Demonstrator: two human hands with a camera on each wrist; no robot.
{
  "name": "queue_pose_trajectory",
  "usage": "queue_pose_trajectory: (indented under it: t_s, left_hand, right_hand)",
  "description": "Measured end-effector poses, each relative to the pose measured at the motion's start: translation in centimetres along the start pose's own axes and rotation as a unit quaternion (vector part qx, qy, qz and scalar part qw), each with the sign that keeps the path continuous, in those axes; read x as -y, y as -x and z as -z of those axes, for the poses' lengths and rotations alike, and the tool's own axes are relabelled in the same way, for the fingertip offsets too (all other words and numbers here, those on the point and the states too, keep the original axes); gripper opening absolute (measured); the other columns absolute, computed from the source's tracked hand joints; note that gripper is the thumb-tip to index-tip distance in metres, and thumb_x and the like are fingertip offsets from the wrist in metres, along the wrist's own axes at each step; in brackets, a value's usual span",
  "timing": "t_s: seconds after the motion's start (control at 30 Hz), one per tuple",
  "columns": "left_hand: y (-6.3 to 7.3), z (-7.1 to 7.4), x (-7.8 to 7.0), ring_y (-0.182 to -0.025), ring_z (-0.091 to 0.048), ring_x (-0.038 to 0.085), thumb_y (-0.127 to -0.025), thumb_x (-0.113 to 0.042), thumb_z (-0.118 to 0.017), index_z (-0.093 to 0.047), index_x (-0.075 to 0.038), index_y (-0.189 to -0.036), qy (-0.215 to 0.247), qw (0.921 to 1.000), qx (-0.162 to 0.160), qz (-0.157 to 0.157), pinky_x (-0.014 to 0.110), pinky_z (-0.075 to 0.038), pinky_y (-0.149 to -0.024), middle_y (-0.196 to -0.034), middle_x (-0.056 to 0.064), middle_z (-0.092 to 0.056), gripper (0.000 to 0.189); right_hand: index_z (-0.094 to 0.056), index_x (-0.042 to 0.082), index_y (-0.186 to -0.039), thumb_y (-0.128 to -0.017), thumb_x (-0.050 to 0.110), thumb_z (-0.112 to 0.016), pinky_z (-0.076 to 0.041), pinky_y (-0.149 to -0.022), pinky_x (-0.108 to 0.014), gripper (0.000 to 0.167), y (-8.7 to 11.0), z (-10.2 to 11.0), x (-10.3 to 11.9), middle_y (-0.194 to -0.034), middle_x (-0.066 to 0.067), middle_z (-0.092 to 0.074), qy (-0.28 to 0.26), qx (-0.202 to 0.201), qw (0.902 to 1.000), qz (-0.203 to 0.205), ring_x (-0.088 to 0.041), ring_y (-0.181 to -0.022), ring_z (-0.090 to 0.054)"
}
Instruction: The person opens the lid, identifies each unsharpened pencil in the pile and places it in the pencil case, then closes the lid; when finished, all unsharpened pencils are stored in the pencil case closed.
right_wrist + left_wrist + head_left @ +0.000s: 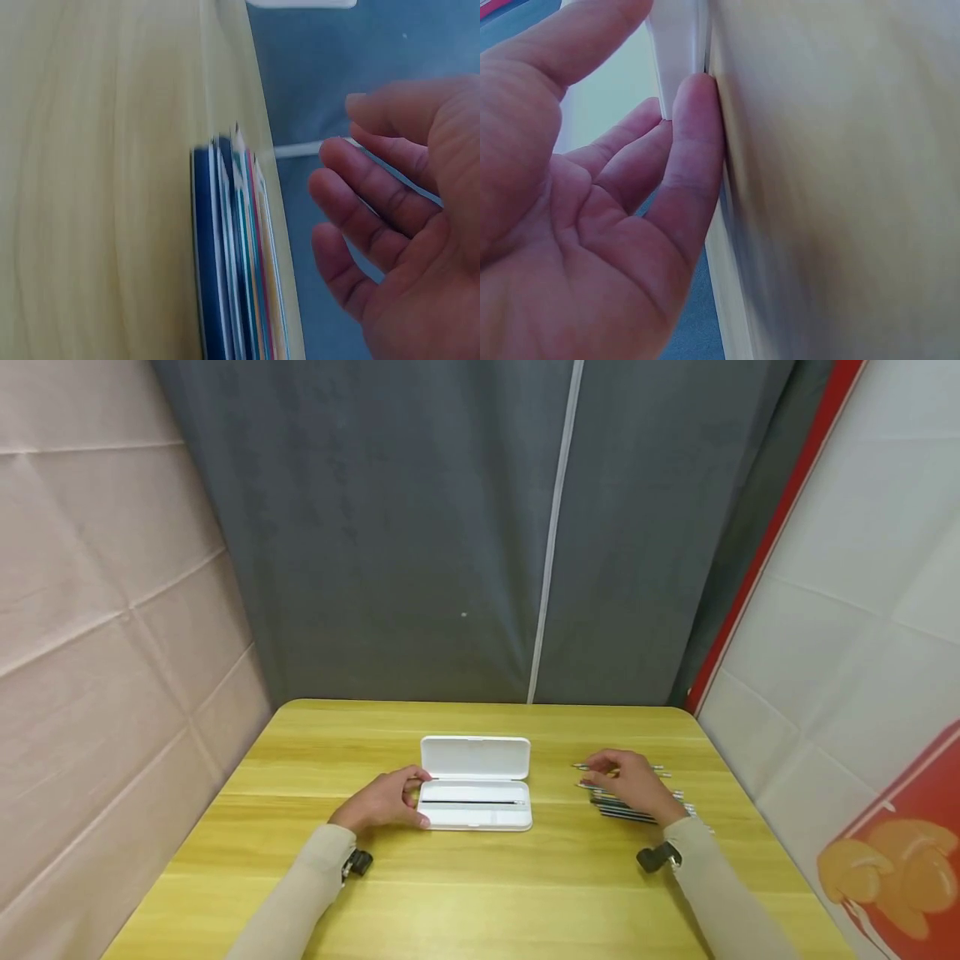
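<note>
An open white pencil case [476, 820] lies on the table with its lid [475, 757] tilted back. One dark pencil [465, 802] rests lengthwise inside it. My left hand [386, 800] holds the case's left end between thumb and fingers; in the left wrist view the fingertips touch the white case [679, 52]. Over a row of pencils [622, 814] to the right of the case is my right hand [630, 783]. In the right wrist view its fingers [367, 199] are loosely bent, apart from the pencils [217, 255], with nothing between them.
The yellow wooden table [480, 893] ends at the back against a grey curtain [405, 543]. A pale cloth wall [112, 635] stands on the left and a white printed sheet [847, 610] with a red border on the right.
</note>
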State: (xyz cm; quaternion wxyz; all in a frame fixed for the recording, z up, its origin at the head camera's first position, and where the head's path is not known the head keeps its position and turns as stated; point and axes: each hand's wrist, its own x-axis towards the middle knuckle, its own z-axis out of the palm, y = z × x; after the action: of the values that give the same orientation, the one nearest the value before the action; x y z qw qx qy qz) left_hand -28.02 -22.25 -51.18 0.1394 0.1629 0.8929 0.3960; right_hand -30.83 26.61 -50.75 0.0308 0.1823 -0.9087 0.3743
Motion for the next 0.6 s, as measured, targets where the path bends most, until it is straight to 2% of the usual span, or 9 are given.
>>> queue_pose_trajectory:
  t_s: [0.17,0.37,0.6]
  left_hand:
    - [0.0,0.1,-0.1,-0.098,-0.059,0.019,-0.076,-0.028,-0.098,-0.058,-0.015,-0.142,-0.003,1.0,0.0,-0.003,0.038,-0.049,-0.088,-0.141,0.012,-0.067,0.078]
    - [0.0,0.1,0.2,-0.097,-0.058,0.019,-0.077,-0.028,-0.097,-0.058,-0.014,-0.142,-0.006,1.0,0.001,-0.006,0.038,-0.047,-0.088,-0.135,0.011,-0.068,0.078]
    - [0.0,0.1,0.3,-0.097,-0.059,0.019,-0.076,-0.029,-0.098,-0.058,-0.014,-0.142,-0.004,1.0,-0.001,-0.005,0.038,-0.048,-0.089,-0.137,0.011,-0.068,0.078]
  right_hand:
    - [-0.078,0.015,-0.116,-0.099,0.03,-0.077,-0.057,-0.08,-0.033,0.023,0.4,0.6,-1.6,-0.103,0.003,-0.077,0.019,-0.01,0.9998,-0.001,-0.015,-0.095,-0.07]
    - [-0.078,0.017,-0.113,-0.098,0.032,-0.078,-0.056,-0.082,-0.033,0.021,0.8,1.6,-3.3,-0.102,0.003,-0.075,0.029,-0.011,0.9993,-0.02,-0.015,-0.095,-0.068]
    - [-0.077,0.014,-0.114,-0.099,0.03,-0.076,-0.056,-0.083,-0.035,0.022,1.5,3.0,-4.9,-0.103,0.0,-0.076,0.047,-0.014,0.9982,-0.035,-0.018,-0.097,-0.068]
